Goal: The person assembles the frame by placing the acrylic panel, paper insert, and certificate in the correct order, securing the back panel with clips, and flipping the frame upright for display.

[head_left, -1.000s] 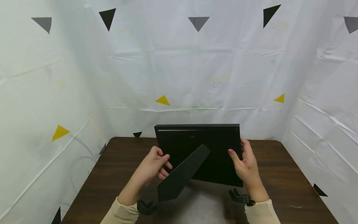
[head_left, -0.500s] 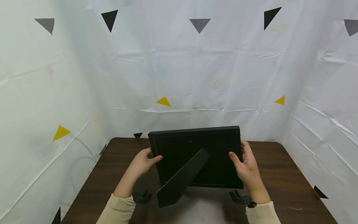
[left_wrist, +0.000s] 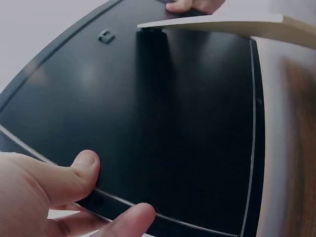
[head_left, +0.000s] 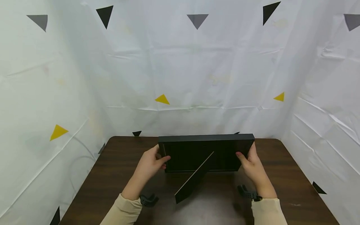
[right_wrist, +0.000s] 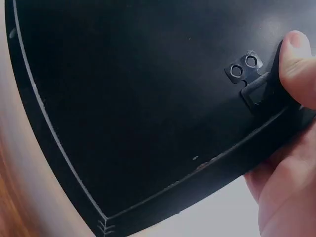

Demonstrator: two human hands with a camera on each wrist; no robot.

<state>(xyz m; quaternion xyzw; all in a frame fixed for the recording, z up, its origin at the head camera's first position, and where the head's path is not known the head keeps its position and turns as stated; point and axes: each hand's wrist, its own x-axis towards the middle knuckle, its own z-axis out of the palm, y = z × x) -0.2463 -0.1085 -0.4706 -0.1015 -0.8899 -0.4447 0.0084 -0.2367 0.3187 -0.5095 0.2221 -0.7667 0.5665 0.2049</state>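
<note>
A black picture frame (head_left: 182, 156) is held with its back toward me, over the far half of the table. Its easel stand (head_left: 194, 178) is swung out and points down and to the left. My left hand (head_left: 149, 164) grips the left side, thumb on the backing. Opposite it, my right hand (head_left: 254, 167) holds the right side with the thumb on the back too. A metal hanging loop (right_wrist: 244, 69) sits near the right thumb in the right wrist view. The frame's front is hidden. Whether its lower edge touches the table, I cannot tell.
The dark wooden table (head_left: 112, 181) has a glossy patch of light near its front. White sheets (head_left: 180, 68) with printed triangles hang behind it and on both sides. A black wrist mount (head_left: 149, 200) sits at each sleeve.
My left hand has left the stand and taken the frame's left side. The frame has tilted, showing more of its top edge and less of its back, and has lately shifted slightly right.
</note>
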